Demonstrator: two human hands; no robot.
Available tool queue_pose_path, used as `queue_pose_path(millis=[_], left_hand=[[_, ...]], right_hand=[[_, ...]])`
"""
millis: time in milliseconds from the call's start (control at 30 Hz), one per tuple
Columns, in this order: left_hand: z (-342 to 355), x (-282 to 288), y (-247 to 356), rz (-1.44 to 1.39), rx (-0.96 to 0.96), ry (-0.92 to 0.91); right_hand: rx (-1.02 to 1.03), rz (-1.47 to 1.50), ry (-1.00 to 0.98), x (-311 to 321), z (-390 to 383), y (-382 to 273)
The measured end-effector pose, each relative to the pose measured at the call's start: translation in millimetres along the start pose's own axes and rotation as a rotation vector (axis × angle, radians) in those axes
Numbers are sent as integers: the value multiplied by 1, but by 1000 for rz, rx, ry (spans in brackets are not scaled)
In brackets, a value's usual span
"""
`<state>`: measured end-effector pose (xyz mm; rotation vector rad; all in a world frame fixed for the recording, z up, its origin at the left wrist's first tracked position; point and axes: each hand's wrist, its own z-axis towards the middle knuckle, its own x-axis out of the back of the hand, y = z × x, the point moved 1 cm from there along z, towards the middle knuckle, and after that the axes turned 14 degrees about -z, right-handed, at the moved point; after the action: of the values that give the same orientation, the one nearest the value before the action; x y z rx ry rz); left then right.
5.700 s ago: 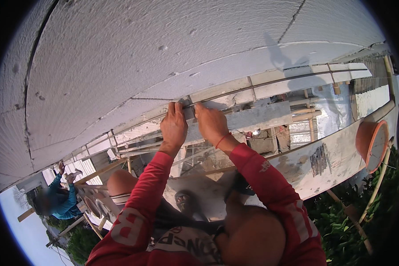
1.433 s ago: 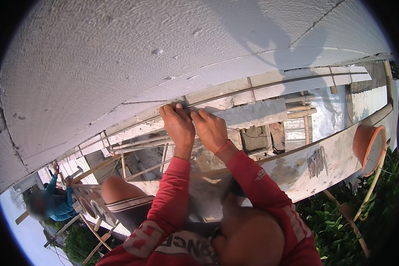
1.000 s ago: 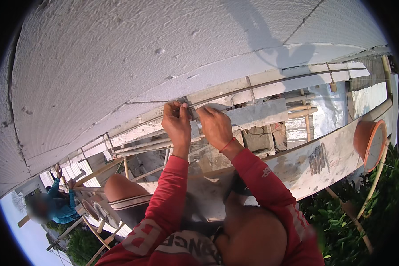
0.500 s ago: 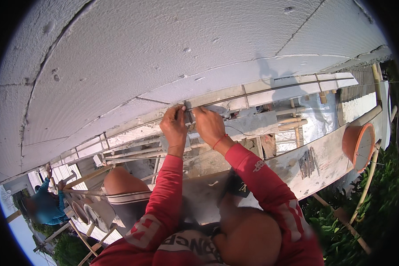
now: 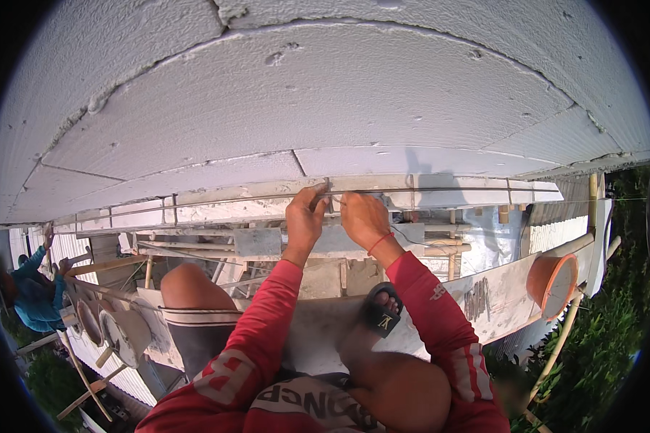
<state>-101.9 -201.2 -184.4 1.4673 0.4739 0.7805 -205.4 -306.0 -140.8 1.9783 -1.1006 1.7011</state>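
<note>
Outdoors, at far left, a co-worker in a teal long-sleeved top [image 5: 36,296] has one hand raised near the lower edge of a pale, rough-textured block wall [image 5: 325,94] that spans the upper part of the view. Just to the right sit two round, grey-brown buckets [image 5: 128,338], side by side, followed by the bent, bare knee [image 5: 191,287] of the person at work, dressed in a red long-sleeved shirt [image 5: 263,307].

Near the centre, the person's left hand [image 5: 305,225] reaches up to a long, thin, dark metal rod [image 5: 397,190] running lengthwise along a whitish ledge at the foot of the wall. Its thumb and forefinger are drawn close together at the rod, beside a short, dark crosspiece [image 5: 328,186]; whether they pinch either one cannot be told. Just right of it, the right hand [image 5: 365,220], a thin red band [image 5: 380,244] at its wrist, has its fingers curled in at the same rod, their hold hidden from view. Below is a black open-toed sandal [image 5: 380,310]. Farther right, a tilted, orange-brown round basin [image 5: 552,285] rests by the end of a long, stained, pale board [image 5: 509,317], near dense green foliage [image 5: 607,346].
</note>
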Motion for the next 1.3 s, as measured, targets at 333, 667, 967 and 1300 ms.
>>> queue_pose_path(millis=[333,667,967,1300], left_hand=[[-16,-21,-1,-59,-115,109],[-13,-27,8,-42,-39,168],[-5,-27,4,54,-56,247],[10,-11,11,137,-10,122]], right_hand=[[87,251,-76,22,19,3],[-225,1105,-494,19,36,1],[-76,1126,-592,32,37,38],[136,517,304,-42,19,5]])
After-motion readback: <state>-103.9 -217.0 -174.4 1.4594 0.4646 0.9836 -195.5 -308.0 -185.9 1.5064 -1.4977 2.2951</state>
